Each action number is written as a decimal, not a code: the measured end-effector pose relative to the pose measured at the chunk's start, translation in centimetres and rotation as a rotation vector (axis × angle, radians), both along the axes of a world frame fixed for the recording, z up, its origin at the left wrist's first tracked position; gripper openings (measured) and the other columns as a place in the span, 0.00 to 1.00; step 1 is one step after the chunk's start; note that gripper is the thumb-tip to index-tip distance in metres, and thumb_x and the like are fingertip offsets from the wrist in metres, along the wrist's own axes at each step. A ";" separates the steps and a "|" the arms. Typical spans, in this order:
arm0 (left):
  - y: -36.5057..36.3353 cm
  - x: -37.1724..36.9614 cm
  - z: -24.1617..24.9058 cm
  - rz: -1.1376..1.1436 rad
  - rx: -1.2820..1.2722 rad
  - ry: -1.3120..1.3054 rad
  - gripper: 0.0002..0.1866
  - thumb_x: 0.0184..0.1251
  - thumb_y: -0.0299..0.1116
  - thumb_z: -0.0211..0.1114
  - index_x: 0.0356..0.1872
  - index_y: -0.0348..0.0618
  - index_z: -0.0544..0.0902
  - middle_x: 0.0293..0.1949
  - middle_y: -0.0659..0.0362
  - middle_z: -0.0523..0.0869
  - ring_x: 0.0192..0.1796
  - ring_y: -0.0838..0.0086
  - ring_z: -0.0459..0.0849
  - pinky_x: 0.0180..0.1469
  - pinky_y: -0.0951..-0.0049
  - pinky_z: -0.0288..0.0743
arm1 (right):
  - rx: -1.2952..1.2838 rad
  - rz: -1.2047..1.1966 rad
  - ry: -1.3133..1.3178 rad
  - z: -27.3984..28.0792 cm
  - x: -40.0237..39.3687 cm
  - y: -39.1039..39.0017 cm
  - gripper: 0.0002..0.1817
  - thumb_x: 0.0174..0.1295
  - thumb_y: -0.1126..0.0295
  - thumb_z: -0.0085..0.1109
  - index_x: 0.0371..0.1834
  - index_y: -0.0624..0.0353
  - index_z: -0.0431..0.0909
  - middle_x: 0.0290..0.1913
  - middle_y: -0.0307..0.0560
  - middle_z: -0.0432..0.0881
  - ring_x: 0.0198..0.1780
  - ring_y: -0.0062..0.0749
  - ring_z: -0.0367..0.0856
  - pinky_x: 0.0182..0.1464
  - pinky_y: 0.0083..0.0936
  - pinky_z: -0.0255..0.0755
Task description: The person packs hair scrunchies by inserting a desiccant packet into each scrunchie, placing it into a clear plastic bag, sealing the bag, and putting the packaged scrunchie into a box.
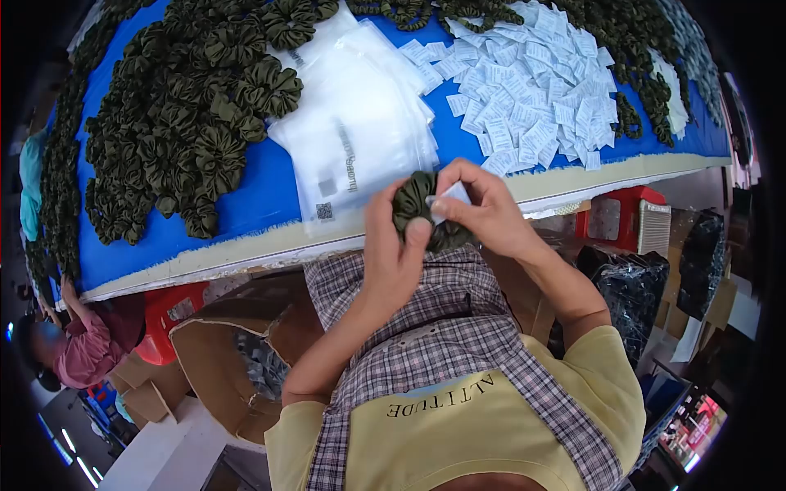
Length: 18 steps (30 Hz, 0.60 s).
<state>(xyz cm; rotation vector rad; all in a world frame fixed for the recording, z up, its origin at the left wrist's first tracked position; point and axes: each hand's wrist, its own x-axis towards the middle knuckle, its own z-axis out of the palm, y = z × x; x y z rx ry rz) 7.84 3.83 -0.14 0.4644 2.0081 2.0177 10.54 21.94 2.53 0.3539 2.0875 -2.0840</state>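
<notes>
- Now, in the head view, the left grip [388, 255] curls round a green scrunchie [412, 199] by the near edge of the surface [258, 186].
- The right grip [494, 216], nearer the white label [455, 195], pinches it at the scrunchie's right side; its long axis is unclear.

"How was the left hand [391, 245] set?"
"Cupped, the left thumb [417, 235] pointing forward, close beside the right hand [497, 217]."
"And that one?"
"It curled inward, right thumb [453, 210] and forefinger [468, 170] drawn into a pinch."
"The arms?"
"Left forearm [340, 340] and right forearm [565, 282] reached forward, converging."
</notes>
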 end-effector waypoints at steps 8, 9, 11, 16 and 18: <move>1.1 -4.7 -1.3 0.162 -0.528 0.369 0.11 0.64 0.25 0.69 0.48 0.40 0.82 0.42 0.57 0.78 0.38 0.66 0.79 0.42 0.65 0.75 | 0.397 -0.264 0.311 -2.0 -5.2 1.1 0.15 0.66 0.74 0.64 0.55 0.61 0.80 0.47 0.41 0.83 0.43 0.23 0.77 0.49 0.18 0.71; 1.1 -4.8 -1.5 0.179 -0.590 0.401 0.10 0.63 0.24 0.69 0.45 0.41 0.83 0.41 0.57 0.77 0.36 0.65 0.78 0.40 0.65 0.74 | 0.485 -0.266 0.313 -2.4 -5.3 0.9 0.16 0.66 0.74 0.63 0.57 0.62 0.81 0.48 0.42 0.84 0.44 0.24 0.77 0.49 0.18 0.71; 1.0 -5.3 -1.6 0.161 -0.611 0.366 0.10 0.63 0.24 0.70 0.45 0.41 0.83 0.39 0.58 0.78 0.35 0.66 0.77 0.39 0.67 0.74 | 0.512 -0.251 0.306 -2.5 -5.2 0.9 0.17 0.66 0.74 0.63 0.58 0.62 0.81 0.49 0.43 0.84 0.44 0.25 0.77 0.50 0.19 0.71; 0.6 -6.5 -1.5 0.125 -0.661 0.319 0.10 0.62 0.25 0.71 0.43 0.41 0.83 0.35 0.61 0.78 0.29 0.69 0.74 0.36 0.71 0.72 | 0.583 -0.209 0.313 -2.0 -5.1 1.0 0.19 0.64 0.74 0.64 0.59 0.63 0.81 0.52 0.46 0.85 0.44 0.31 0.79 0.51 0.23 0.72; 0.7 -6.5 -1.8 0.160 -0.669 0.358 0.07 0.61 0.23 0.71 0.39 0.41 0.82 0.35 0.60 0.77 0.29 0.68 0.74 0.35 0.69 0.72 | 0.548 -0.170 0.301 -1.8 -5.0 1.2 0.18 0.63 0.74 0.65 0.57 0.62 0.81 0.53 0.48 0.84 0.44 0.36 0.80 0.50 0.27 0.73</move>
